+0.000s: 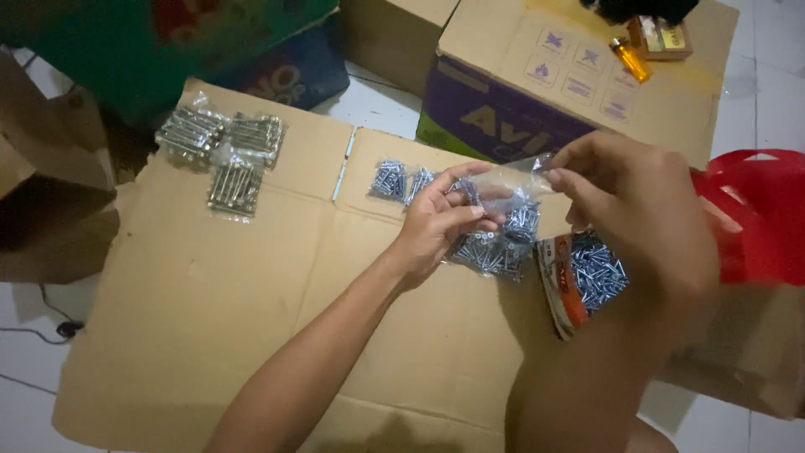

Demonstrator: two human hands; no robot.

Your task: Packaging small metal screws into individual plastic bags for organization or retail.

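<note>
Hands meet over the cardboard (251,277): our left hand (440,222) and right hand (633,210) both pinch a clear bag (503,231) of screws, held just above it. An open screw box (579,281) lies just beside, more bags (220,151) well apart, and a lighter (630,59) on the carton (570,84) beyond.

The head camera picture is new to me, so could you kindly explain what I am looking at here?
This is one view from a camera worn on a person's head, looking down at their own bare hands. The left hand and right hand together hold a clear plastic bag of small screws by its top. Below lies flattened cardboard on the floor. On it sit three sealed packets of longer bolts, small packets of screws, and an open box of loose screws. A red plastic bag sits at the right.
</note>
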